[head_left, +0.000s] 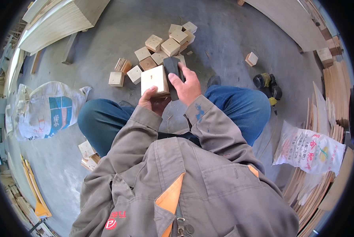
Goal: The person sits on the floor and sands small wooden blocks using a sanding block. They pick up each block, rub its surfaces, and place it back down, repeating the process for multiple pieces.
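In the head view, the left hand [147, 103] is clamped on a wooden block [153, 77], its thumb over the near edge. The right hand [189, 87] grips a dark pad [171, 65] at the block's right side; whether they touch is hard to tell. The block is held off the floor [102, 47], near loose blocks [170, 47]. A weak left grip could let a sideways push twist the block free; a slipping pad could scrape the left fingers.
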A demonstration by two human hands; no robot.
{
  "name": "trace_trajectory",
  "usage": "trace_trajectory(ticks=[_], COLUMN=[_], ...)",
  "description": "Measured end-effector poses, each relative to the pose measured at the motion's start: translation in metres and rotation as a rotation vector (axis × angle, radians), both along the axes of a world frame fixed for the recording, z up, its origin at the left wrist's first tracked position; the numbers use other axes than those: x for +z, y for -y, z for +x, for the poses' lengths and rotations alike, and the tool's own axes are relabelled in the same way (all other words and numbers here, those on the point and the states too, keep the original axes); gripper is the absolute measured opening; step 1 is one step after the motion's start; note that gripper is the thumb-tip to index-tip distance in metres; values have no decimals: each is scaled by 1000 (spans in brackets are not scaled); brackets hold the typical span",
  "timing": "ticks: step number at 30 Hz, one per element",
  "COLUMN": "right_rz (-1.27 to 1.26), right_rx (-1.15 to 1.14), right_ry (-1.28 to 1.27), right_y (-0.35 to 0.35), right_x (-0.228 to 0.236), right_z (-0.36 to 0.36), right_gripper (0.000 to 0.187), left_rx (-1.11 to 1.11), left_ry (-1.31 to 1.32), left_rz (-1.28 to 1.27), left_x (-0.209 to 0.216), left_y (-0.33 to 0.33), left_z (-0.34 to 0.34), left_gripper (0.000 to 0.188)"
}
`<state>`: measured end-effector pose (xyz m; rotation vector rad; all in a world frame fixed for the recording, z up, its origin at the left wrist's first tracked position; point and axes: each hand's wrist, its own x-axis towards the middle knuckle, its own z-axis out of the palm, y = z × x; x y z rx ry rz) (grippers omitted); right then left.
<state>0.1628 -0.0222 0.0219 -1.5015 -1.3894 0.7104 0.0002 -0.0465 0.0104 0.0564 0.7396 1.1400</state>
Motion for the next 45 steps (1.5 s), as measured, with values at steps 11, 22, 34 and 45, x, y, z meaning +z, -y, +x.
trace_trajectory(ticks=[11, 22, 34, 45], right_rz=[169, 111, -41, -305], right_rx=[111, 161, -86, -130], right_ry=[85, 95, -3, -108], right_y=[34, 45, -43, -2], right_x=[20, 20, -22, -33], right_z=[-13, -20, 32, 50], right_gripper=[63, 60, 63, 62], left_rx=[26, 83, -96, 50], left_ry=[123, 96, 156, 191], left_rz=[82, 26, 145, -1], left_x=[-13, -11, 15, 0], left_y=[-5, -1, 10, -2], left_z=[-17, -21, -15, -31], left_gripper=[62, 60, 82, 78])
